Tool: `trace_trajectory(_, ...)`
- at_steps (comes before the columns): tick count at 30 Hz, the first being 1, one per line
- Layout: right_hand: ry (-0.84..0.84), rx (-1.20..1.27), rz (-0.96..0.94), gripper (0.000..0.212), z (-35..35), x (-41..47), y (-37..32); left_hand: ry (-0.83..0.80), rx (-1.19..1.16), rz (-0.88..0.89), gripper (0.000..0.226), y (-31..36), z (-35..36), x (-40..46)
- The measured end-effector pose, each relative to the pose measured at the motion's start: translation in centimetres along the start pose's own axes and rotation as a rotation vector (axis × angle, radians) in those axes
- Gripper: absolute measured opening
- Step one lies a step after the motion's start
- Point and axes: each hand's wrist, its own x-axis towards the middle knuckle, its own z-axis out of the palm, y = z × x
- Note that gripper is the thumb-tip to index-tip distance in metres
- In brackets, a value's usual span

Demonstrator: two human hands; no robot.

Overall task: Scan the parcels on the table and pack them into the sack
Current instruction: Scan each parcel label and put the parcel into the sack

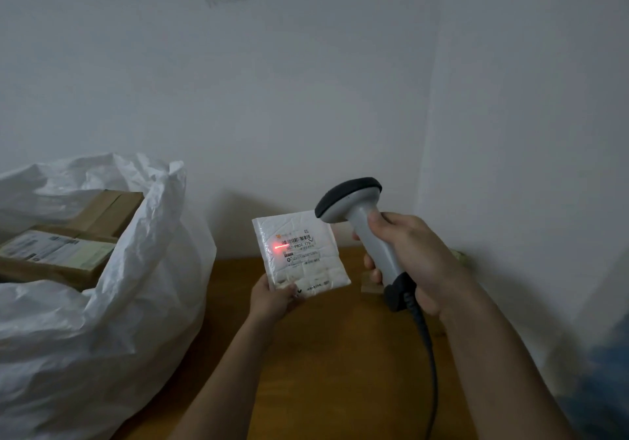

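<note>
I hold the white padded mailer (301, 252) up over the wooden worktop (326, 354) with my left hand (270, 300), which pinches its lower left corner, so the label faces me. My right hand (412, 255) is wrapped around the grip of the grey barcode scanner (360, 232), and its red beam (280, 246) falls on the left part of the label, just under the barcode, not fully across it. This is my first worry: I think the read may fail, because the line seems to miss most of the bars and the mailer is a little tilted. The glossy, wrinkled surface could also reflect the light. The second risk is the weak hold on one corner; the mailer could turn or slip down to the worktop when I move it. The white sack (112, 303) stands at my left, open, with cardboard boxes (68, 242) already inside and filling it high, so a flat mailer put on top may slide out over the rim. The scanner cable (430, 364) hangs near my right forearm and could catch.
</note>
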Motion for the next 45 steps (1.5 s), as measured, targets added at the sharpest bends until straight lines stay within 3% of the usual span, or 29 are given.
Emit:
trace_trajectory(15,0.014,-0.07,-0.094,0.032,-0.6,-1.9,-2.0,-0.044,-0.03,-0.008,0.033,0.2,1.6,0.0)
trace_trajectory(37,-0.042,-0.114,-0.171,0.029,4.9,1.3,-1.8,-0.059,-0.035,0.152,0.031,5.5,-1.5,-2.9)
trace_trajectory(41,-0.039,0.011,-0.208,0.032,5.5,1.3,-2.1,0.056,-0.029,0.348,0.029,7.9,-2.5,-4.2)
trace_trajectory(45,-0.043,0.136,-0.274,0.031,6.1,1.4,-2.5,0.362,-0.27,0.673,0.053,11.8,-4.0,-5.9)
